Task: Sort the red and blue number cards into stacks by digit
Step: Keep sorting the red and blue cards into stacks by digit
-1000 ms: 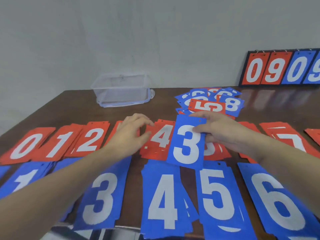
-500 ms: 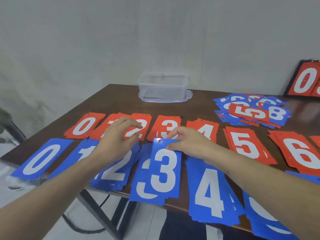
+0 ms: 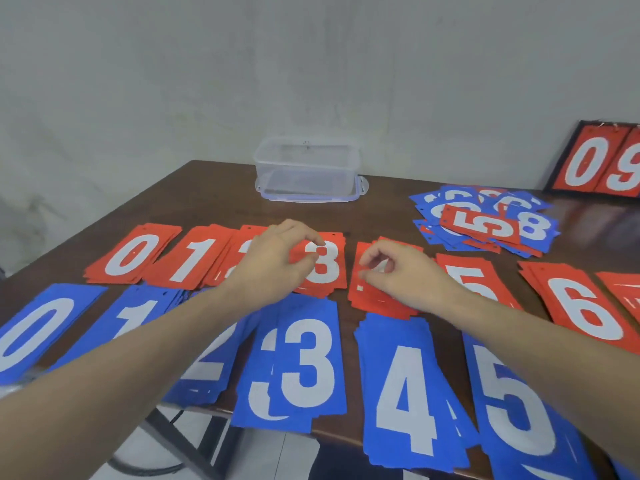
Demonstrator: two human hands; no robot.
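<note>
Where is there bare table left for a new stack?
Bare wood lies left of the clear box, behind the red row, and between the box and the unsorted pile. The near edge is crowded with blue stacks overhanging the table.

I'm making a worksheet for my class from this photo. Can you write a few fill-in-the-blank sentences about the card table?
1. The top card of the unsorted pile is red and shows the digit ____.
2. The clear plastic container stands at the table's ____ edge, by the wall.
3. The blue 3 stack lies between the blue 2s and the blue ____.
4. The left hand is over the ____ row of cards.

Missing words: 5; far; 4s; red
</note>
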